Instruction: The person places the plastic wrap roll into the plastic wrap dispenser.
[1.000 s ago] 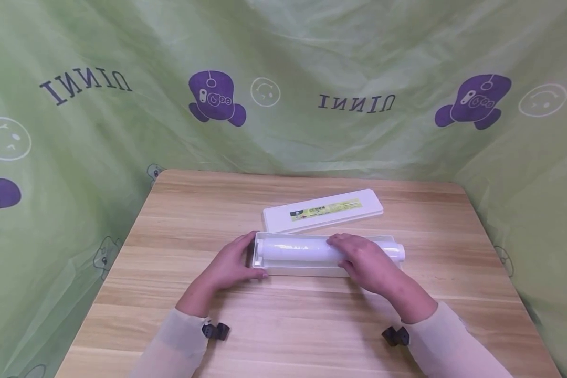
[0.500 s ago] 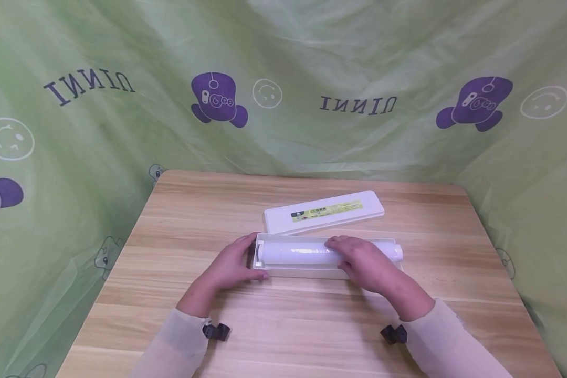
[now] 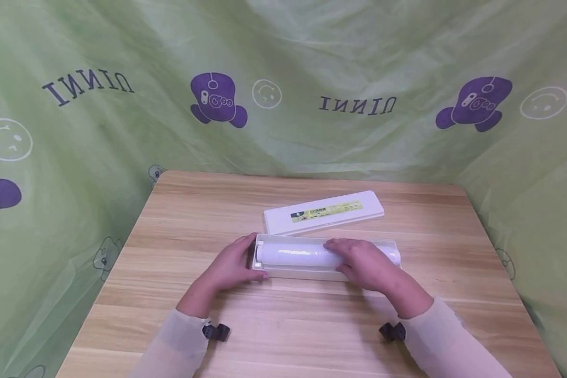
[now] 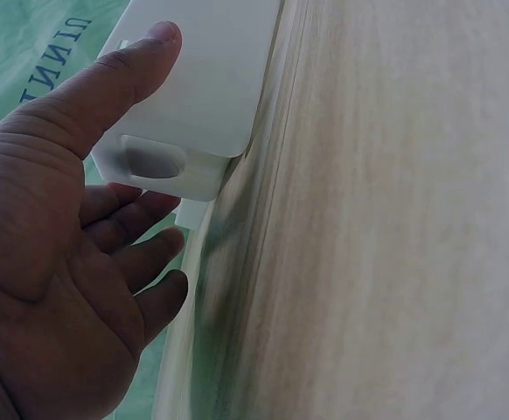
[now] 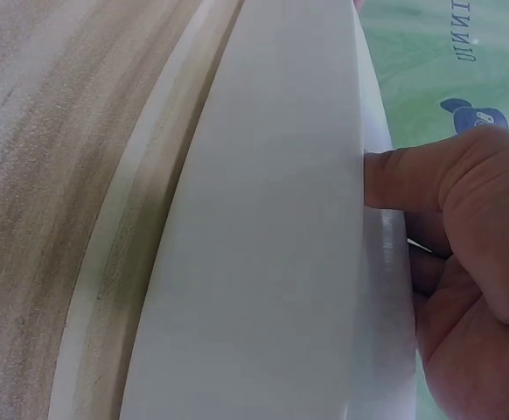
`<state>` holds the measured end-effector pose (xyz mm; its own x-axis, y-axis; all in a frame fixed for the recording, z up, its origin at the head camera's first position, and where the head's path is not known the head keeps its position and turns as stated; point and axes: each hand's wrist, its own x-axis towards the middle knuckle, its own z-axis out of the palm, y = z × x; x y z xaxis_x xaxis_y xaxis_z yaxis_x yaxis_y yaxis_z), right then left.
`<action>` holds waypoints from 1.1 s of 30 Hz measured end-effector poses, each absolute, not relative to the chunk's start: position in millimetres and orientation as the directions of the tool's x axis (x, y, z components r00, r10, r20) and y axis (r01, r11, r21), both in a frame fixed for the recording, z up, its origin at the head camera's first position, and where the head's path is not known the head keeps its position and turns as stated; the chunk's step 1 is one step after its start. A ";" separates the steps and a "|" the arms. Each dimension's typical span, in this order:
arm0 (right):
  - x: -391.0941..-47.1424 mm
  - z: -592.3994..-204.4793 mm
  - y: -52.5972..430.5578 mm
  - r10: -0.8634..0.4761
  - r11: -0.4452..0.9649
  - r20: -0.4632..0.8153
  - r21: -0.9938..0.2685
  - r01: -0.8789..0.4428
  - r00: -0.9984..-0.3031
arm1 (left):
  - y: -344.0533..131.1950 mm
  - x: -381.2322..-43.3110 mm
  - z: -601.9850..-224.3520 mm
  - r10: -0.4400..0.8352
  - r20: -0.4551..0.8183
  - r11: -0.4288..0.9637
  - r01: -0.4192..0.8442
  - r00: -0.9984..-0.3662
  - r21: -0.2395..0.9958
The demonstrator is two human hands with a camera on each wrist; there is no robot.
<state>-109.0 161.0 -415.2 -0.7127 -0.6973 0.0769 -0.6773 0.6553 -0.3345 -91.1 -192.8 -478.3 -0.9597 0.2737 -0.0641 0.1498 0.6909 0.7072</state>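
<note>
A long white plastic box [image 3: 307,273] lies on the table with its top uncovered. In it sits a roll of cling film [image 3: 293,254], its right end at the box's right end. My left hand [image 3: 231,266] holds the box's left end, thumb on the front wall and fingers round the far side; in the left wrist view the thumb of that hand [image 4: 53,227] presses the white wall. My right hand [image 3: 366,262] holds the roll right of its middle, fingers over the top. The right wrist view shows the right thumb [image 5: 403,179] at the box's rim.
Behind the box lies a white lid [image 3: 283,214] with a yellow-green label, slightly askew. The wooden table [image 3: 193,210] ends at a green patterned cloth [image 3: 283,142] at the back and sides. Black wrist cameras [image 3: 216,332] hang from both sleeves.
The roll has shifted slightly left and settled lower, its right end sticking out less past the box. My right hand moved a little left with it. My left hand stays at the box's end.
</note>
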 end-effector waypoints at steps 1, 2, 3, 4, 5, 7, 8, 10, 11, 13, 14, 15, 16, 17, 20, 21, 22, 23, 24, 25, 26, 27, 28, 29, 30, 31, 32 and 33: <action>-109.4 -415.2 160.9 -0.698 0.653 0.077 -0.339 -0.677 -0.712 | -192.7 -91.3 -478.5 0.273 -0.063 0.691 0.150 -0.960 0.708; -109.8 -415.1 160.8 -0.697 0.653 0.076 -0.343 -0.675 -0.713 | -192.7 -91.5 -478.8 0.272 -0.063 0.690 0.149 -0.960 0.708; -110.2 -415.2 160.6 -0.697 0.652 0.075 -0.348 -0.674 -0.713 | -192.7 -91.7 -479.2 0.270 -0.064 0.690 0.147 -0.961 0.709; -110.5 -415.4 160.4 -0.696 0.652 0.074 -0.351 -0.672 -0.714 | -192.8 -91.6 -479.3 0.270 -0.064 0.690 0.147 -0.961 0.709; -110.7 -415.7 160.1 -0.696 0.653 0.071 -0.354 -0.670 -0.715 | -192.8 -91.6 -479.6 0.269 -0.065 0.691 0.146 -0.961 0.708; -111.5 -416.3 160.1 -0.692 0.657 0.064 -0.357 -0.664 -0.719 | -193.0 -91.6 -480.2 0.269 -0.067 0.692 0.145 -0.961 0.707; -111.9 -416.6 160.2 -0.691 0.659 0.060 -0.357 -0.662 -0.721 | -193.0 -91.6 -480.4 0.269 -0.068 0.693 0.145 -0.961 0.706; -112.9 -417.7 160.3 -0.688 0.662 0.053 -0.360 -0.657 -0.723 | -193.0 -91.7 -480.8 0.270 -0.067 0.697 0.147 -0.960 0.702; -113.4 -418.1 160.4 -0.689 0.663 0.050 -0.361 -0.656 -0.723 | -193.0 -91.9 -481.0 0.270 -0.067 0.700 0.148 -0.961 0.699; -114.9 -418.9 160.4 -0.689 0.664 0.046 -0.360 -0.656 -0.723 | -193.0 -92.0 -481.2 0.271 -0.064 0.702 0.152 -0.960 0.696; -115.7 -419.2 160.2 -0.689 0.665 0.045 -0.359 -0.655 -0.723 | -192.9 -92.1 -481.2 0.271 -0.062 0.703 0.153 -0.961 0.694; -116.6 -419.5 160.1 -0.688 0.666 0.042 -0.360 -0.654 -0.724 | -192.9 -92.2 -481.3 0.272 -0.060 0.704 0.156 -0.960 0.693; -117.4 -419.9 159.9 -0.687 0.667 0.040 -0.359 -0.653 -0.725 | -192.9 -92.0 -481.2 0.272 -0.058 0.704 0.158 -0.960 0.693; -118.2 -420.2 159.7 -0.687 0.668 0.039 -0.360 -0.651 -0.726 | -192.8 -92.0 -481.2 0.273 -0.056 0.704 0.159 -0.960 0.692; -120.0 -421.1 159.2 -0.679 0.676 0.029 -0.366 -0.640 -0.734 | -192.7 -91.3 -480.9 0.271 -0.054 0.706 0.160 -0.961 0.690; -120.4 -421.4 159.2 -0.677 0.678 0.026 -0.368 -0.636 -0.736 | -192.6 -91.0 -480.7 0.270 -0.054 0.707 0.159 -0.961 0.689; -120.7 -421.8 159.3 -0.675 0.679 0.021 -0.371 -0.633 -0.737 | -192.5 -90.6 -480.4 0.269 -0.053 0.705 0.159 -0.962 0.691; -120.9 -422.0 159.3 -0.675 0.680 0.018 -0.374 -0.631 -0.738 | -192.4 -90.5 -480.1 0.268 -0.054 0.705 0.157 -0.962 0.691; -121.2 -422.3 159.4 -0.673 0.682 0.013 -0.378 -0.627 -0.740 | -192.3 -90.3 -479.8 0.267 -0.054 0.704 0.157 -0.962 0.693; -121.4 -422.4 159.4 -0.673 0.681 0.009 -0.382 -0.624 -0.740 | -192.2 -90.1 -479.3 0.267 -0.055 0.703 0.155 -0.962 0.694; -121.7 -422.5 159.5 -0.672 0.682 0.005 -0.386 -0.621 -0.741 | -192.1 -90.2 -479.0 0.266 -0.057 0.702 0.153 -0.962 0.695; -121.9 -422.6 159.7 -0.671 0.682 0.002 -0.389 -0.619 -0.741 | -192.0 -90.0 -478.6 0.265 -0.057 0.702 0.152 -0.963 0.696; -122.1 -422.5 159.7 -0.671 0.683 -0.003 -0.393 -0.616 -0.742 | -191.9 -90.0 -478.3 0.265 -0.057 0.701 0.151 -0.963 0.697; -122.2 -422.6 159.9 -0.669 0.683 -0.004 -0.397 -0.613 -0.743 | -191.9 -90.1 -478.4 0.264 -0.058 0.703 0.151 -0.963 0.695; -122.4 -422.7 160.1 -0.668 0.683 -0.005 -0.401 -0.610 -0.744 | -191.9 -90.2 -478.3 0.266 -0.057 0.702 0.153 -0.962 0.695; -122.6 -422.9 160.3 -0.667 0.683 -0.007 -0.406 -0.607 -0.745 | -192.0 -90.3 -478.3 0.266 -0.056 0.703 0.154 -0.962 0.694; -122.8 -423.2 160.6 -0.667 0.681 -0.006 -0.410 -0.606 -0.745 | -192.1 -90.4 -478.5 0.267 -0.054 0.704 0.156 -0.962 0.693; -122.9 -423.6 161.2 -0.667 0.679 -0.005 -0.413 -0.606 -0.745 | -192.2 -90.4 -478.6 0.267 -0.053 0.705 0.158 -0.962 0.691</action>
